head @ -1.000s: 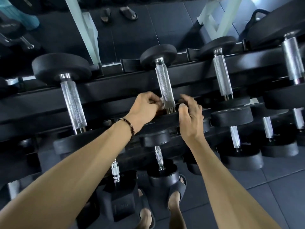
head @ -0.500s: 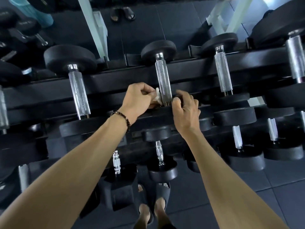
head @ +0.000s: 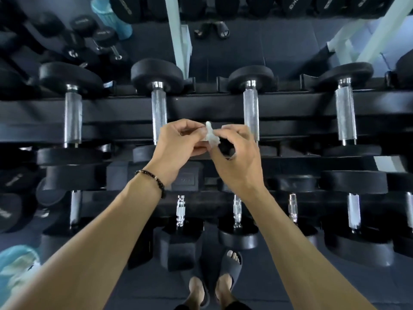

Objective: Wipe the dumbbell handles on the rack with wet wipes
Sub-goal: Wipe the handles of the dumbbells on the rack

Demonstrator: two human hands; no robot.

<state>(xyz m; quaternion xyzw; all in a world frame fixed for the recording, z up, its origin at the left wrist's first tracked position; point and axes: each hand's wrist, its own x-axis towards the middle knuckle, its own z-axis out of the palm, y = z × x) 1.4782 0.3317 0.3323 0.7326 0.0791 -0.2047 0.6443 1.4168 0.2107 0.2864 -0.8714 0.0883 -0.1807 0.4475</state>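
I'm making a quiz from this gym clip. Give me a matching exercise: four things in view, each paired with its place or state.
Things:
1. wipe
2. bracelet
3. slides
4. spare sandals

Places or states:
A. on the floor beyond the rack
B. on the person's feet
C. pinched between both hands
D. round the left wrist

Pairs: 1-C, 2-D, 3-B, 4-A
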